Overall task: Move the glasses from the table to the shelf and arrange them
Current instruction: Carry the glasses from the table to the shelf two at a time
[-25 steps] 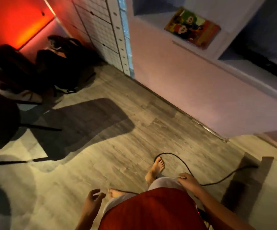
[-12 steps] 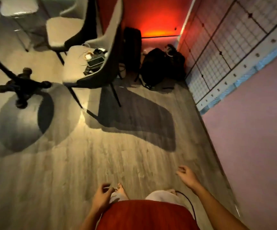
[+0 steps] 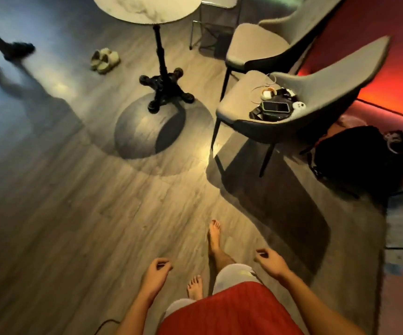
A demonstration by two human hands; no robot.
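Both hands hang low over the wood floor (image 3: pixel 74 213) with fingers loosely curled and nothing in them: the left hand (image 3: pixel 155 274) by the left foot, the right hand (image 3: pixel 271 263) beside the right leg. The round desk (image 3: pixel 147 8) stands well ahead, only its near part in view; no glasses show on that part. A chair (image 3: pixel 292 97) to its right carries a phone (image 3: pixel 275 107).

Single head view, high, tilted steeply down; floor (image 3: pixel 74 213) close below, round table (image 3: pixel 147 8) farther ahead.
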